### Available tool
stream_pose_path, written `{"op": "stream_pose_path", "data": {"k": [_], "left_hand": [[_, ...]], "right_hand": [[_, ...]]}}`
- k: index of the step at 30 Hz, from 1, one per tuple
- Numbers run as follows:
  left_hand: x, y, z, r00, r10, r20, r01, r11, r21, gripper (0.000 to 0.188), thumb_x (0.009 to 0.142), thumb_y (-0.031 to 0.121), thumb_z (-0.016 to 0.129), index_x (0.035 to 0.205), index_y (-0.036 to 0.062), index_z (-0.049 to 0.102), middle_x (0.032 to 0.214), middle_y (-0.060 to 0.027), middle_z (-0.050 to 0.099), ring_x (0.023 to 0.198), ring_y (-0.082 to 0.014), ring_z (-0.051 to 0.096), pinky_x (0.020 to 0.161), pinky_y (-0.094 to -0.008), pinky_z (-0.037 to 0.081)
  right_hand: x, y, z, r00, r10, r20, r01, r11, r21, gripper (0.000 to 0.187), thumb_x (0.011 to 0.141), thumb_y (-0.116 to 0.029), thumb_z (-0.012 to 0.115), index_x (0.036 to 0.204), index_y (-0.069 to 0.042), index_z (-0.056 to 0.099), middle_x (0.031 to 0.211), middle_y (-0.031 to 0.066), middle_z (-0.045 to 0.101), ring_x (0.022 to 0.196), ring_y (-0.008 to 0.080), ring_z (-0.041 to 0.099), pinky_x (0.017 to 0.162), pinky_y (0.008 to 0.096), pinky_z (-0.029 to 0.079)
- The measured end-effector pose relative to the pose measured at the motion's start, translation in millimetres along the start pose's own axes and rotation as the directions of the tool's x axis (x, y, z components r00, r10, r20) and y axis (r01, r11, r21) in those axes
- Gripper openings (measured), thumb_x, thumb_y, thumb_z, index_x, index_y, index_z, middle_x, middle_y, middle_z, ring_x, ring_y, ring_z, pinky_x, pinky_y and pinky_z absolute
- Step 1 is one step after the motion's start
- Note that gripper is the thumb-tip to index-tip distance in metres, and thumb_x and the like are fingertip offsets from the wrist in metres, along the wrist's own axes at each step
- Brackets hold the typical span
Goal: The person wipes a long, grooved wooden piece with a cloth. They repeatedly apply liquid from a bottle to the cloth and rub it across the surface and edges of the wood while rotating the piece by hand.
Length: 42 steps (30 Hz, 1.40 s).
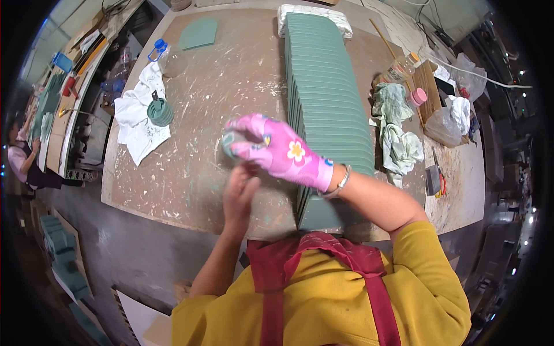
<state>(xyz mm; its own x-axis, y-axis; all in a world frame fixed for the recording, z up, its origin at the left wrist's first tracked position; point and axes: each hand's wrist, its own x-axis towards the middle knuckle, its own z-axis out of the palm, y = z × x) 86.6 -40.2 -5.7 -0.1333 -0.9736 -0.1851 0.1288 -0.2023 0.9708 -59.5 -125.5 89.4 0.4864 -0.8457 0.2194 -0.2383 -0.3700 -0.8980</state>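
Observation:
My right hand (277, 147), in a pink flowered glove, reaches across the table with its fingers curled round a small rounded pale green-grey thing (229, 144), whose kind I cannot make out. My bare left hand (239, 190) is just below those fingertips. Motion smears its fingers, so I cannot tell whether they touch the thing. Right of both hands, a long row of green arch-topped panels (326, 92) overlaps from the far edge to the near edge, passing under my right forearm. A single green panel (199, 33) lies flat at the far left of the table.
On the left, a green ribbed cup (160, 112) stands on a stained white cloth (141, 135), by a blue-capped bottle (158, 52). To the right lie crumpled cloths (398, 144), a jar (404, 68), a stick and a cardboard box (426, 95). Another person (26, 155) works far left.

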Motion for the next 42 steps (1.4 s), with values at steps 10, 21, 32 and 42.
{"op": "stream_pose_path", "data": {"k": [10,21,32,42], "left_hand": [[0.5,30.9,7.0,0.949,0.101,-0.299,-0.206,0.916,-0.343,0.029,0.091,0.01,0.055,0.118,0.0029,0.049,0.105,-0.0054,0.056,0.095,-0.0129,0.056,0.082,-0.0253,0.046],[88.0,4.1,-257.4,0.802,0.364,-0.473,0.046,0.752,0.658,0.037,0.088,0.017,0.059,0.118,-0.0033,0.054,0.093,-0.0048,0.059,0.079,-0.0107,0.052,0.073,-0.0227,0.043],[102.1,71.7,-107.7,0.941,0.32,-0.108,-0.114,0.603,0.789,0.027,0.086,0.011,0.062,0.109,-0.0026,0.056,0.099,-0.0088,0.061,0.088,-0.0141,0.057,0.079,-0.0261,0.046],[169.7,120.4,119.0,0.72,0.399,0.567,-0.658,0.135,0.741,0.027,0.078,0.008,0.067,0.103,0.0018,0.06,0.092,-0.0118,0.062,0.083,-0.0261,0.062,0.073,-0.0347,0.049]], "right_hand": [[-27.8,11.0,27.1,0.979,0.201,0.024,-0.19,0.87,0.455,0.042,0.088,-0.02,0.061,0.124,-0.002,0.05,0.11,0.0124,0.059,0.1,0.0193,0.059,0.087,0.0323,0.047],[-173.0,72.3,-168.1,0.735,0.051,-0.677,-0.541,0.646,-0.539,0.059,0.086,-0.038,0.059,0.131,-0.002,0.046,0.13,0.0225,0.049,0.122,0.0375,0.045,0.102,0.0427,0.036],[-157.8,62.4,-138.0,0.766,-0.025,-0.642,-0.403,0.76,-0.51,0.059,0.082,-0.026,0.067,0.131,0.0,0.045,0.129,0.022,0.05,0.125,0.0358,0.043,0.105,0.0409,0.034],[-149.1,54.6,-98.4,0.882,0.096,-0.461,-0.336,0.815,-0.473,0.065,0.085,-0.035,0.064,0.136,-0.002,0.041,0.143,0.0238,0.033,0.132,0.0391,0.033,0.107,0.0434,0.03]]}}
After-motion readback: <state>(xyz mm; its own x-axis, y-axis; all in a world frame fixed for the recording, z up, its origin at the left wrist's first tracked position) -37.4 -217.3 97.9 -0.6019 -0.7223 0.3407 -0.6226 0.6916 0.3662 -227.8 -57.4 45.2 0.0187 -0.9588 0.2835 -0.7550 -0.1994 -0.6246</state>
